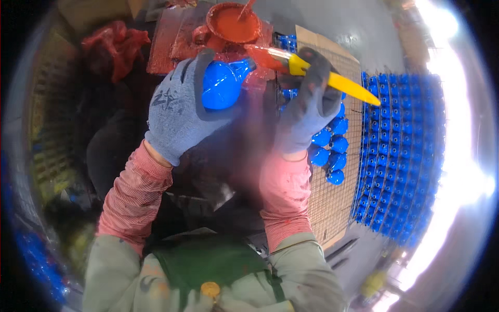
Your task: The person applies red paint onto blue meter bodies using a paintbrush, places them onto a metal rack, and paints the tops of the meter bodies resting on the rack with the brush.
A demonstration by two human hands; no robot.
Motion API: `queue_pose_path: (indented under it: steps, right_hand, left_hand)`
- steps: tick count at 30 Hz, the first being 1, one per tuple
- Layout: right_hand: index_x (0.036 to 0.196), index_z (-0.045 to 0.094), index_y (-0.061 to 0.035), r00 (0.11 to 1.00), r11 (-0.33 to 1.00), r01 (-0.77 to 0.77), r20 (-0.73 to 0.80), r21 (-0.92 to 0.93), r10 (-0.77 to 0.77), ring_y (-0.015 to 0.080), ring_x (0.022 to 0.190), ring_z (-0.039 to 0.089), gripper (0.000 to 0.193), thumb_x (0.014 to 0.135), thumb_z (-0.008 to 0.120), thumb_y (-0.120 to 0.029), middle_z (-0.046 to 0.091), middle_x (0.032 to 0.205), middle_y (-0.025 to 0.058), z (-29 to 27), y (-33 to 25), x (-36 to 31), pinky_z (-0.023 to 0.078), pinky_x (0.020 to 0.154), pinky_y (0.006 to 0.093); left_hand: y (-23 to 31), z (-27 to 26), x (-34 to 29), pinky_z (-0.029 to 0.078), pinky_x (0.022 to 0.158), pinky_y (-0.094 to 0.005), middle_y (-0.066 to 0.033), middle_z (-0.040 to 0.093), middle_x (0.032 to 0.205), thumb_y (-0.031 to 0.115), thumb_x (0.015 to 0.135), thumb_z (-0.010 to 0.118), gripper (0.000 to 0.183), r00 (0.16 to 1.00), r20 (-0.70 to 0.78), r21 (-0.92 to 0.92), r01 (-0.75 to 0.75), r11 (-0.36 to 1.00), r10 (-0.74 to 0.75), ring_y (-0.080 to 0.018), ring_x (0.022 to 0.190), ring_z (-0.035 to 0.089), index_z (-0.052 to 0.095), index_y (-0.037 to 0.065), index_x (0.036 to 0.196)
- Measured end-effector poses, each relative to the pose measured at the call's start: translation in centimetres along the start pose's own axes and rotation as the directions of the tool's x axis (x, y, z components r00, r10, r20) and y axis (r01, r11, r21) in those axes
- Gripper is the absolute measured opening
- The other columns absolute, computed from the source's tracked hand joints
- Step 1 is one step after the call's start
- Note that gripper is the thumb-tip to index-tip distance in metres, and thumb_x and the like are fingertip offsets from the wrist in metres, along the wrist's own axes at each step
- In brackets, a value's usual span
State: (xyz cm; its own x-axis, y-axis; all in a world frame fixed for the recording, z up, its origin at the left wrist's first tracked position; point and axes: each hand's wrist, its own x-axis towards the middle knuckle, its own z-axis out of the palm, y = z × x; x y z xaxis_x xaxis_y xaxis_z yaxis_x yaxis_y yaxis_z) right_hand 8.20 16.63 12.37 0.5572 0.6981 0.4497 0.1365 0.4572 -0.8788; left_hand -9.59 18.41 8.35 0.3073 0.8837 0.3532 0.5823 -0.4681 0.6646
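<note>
My left hand (pixel 179 106), in a grey-blue work glove, is closed round a glossy blue bulb-shaped piece (pixel 221 87). Its narrow neck points up and to the right. My right hand (pixel 307 106), gloved too and stained dark red on the fingers, grips a paintbrush (pixel 349 87) with a yellow handle. The red-coated bristle end lies toward the left, just above the neck of the blue piece; whether they touch I cannot tell. Behind both hands stands a red-smeared pot (pixel 232 23) of red paint with a stick in it.
The pot rests on a red-splattered surface (pixel 165 49). To the right, several blue pieces (pixel 332 148) lie on a wire rack over cardboard (pixel 340 203). Beyond it, a large rack (pixel 400 151) carries rows of blue pieces. A crumpled red plastic bag (pixel 115 47) is at the far left.
</note>
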Motion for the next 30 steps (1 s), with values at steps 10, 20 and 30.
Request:
queue_pose_path:
  steps: [10, 20, 30]
  right_hand:
    - [0.095, 0.067, 0.0035, 0.994, 0.967, 0.092, 0.074, -0.238, -0.076, 0.0067, 0.053, 0.052, 0.017, 0.096, 0.064, -0.014, 0.061, 0.068, 0.0018, 0.1, -0.3, -0.1, 0.042, 0.052, 0.0216]
    - [0.111, 0.060, -0.0019, 0.992, 0.997, -0.050, 0.114, -0.055, 0.056, 0.0143, 0.073, 0.062, 0.041, 0.097, 0.063, -0.040, 0.066, 0.096, 0.0084, -2.1, 3.8, 0.5, 0.051, 0.063, 0.0250]
    - [0.117, 0.061, -0.0023, 0.798, 0.493, -0.577, 0.320, 0.651, 0.510, 0.0188, 0.081, 0.067, 0.040, 0.100, 0.056, -0.038, 0.069, 0.098, 0.0103, -1.7, 8.2, -0.6, 0.057, 0.071, 0.0288]
  left_hand:
    - [0.7, -0.4, -0.1, 0.051, 0.095, -0.0436, -0.0179, 0.061, 0.127, 0.037, 0.068, 0.087, 0.088, 0.998, 0.024, -0.010, -0.054, 0.998, 0.055, -0.0349, 0.110, 0.063, 0.049, 0.006, 0.141]
    - [-0.1, 0.0, 0.2, 0.055, 0.088, -0.0348, -0.0151, 0.064, 0.121, 0.048, 0.095, 0.056, 0.057, 0.764, 0.553, -0.830, 0.475, -0.290, -0.333, -0.0244, 0.103, 0.066, 0.054, 0.006, 0.134]
    - [1.7, -0.1, -0.7, 0.057, 0.073, -0.0464, -0.0266, 0.051, 0.136, 0.063, 0.097, 0.039, 0.078, 0.838, 0.510, -0.770, 0.342, -0.539, -0.196, -0.0350, 0.103, 0.064, 0.034, 0.005, 0.148]
